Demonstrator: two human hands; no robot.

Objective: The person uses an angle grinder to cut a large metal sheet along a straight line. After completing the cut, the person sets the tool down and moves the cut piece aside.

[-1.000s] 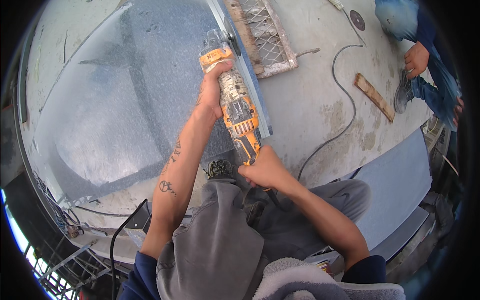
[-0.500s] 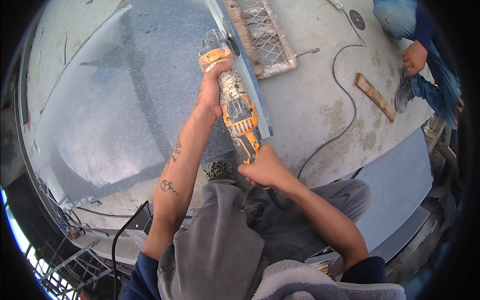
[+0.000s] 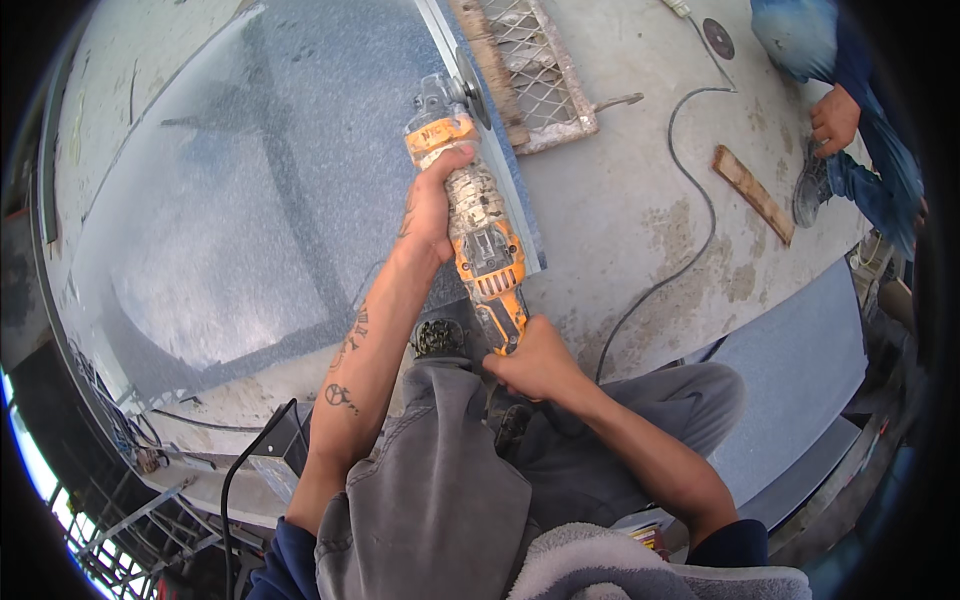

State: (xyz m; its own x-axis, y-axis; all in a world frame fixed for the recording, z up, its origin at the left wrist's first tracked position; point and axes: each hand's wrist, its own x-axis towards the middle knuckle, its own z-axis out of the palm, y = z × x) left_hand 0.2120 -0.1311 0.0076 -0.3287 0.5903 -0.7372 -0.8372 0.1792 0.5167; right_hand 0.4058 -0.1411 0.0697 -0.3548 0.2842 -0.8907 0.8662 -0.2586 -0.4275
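Observation:
My left hand (image 3: 432, 205) is wrapped round the upper body of an orange-and-grey angle grinder (image 3: 488, 255), which is coated in pale grime. My right hand (image 3: 532, 362) grips its rear handle at the bottom. The dark cutting disc (image 3: 472, 95) stands on edge at the right of the grinder's head, against a pale metal strip (image 3: 517, 235). That strip runs along the right edge of a large speckled blue-grey sheet (image 3: 240, 200), under and left of the grinder.
A mesh-filled frame (image 3: 542, 85), loose wooden board (image 3: 752, 190), spare disc (image 3: 718, 38) and winding cable (image 3: 710, 215) lie on the pale floor (image 3: 640, 300). At upper right is another person's hand (image 3: 833, 122) beside a shoe (image 3: 808, 198). A grey panel (image 3: 790, 350) lies at lower right.
Compared with the earlier frames, the grinder and both my hands have shifted slightly down and to the right, the disc sliding toward me along the strip.

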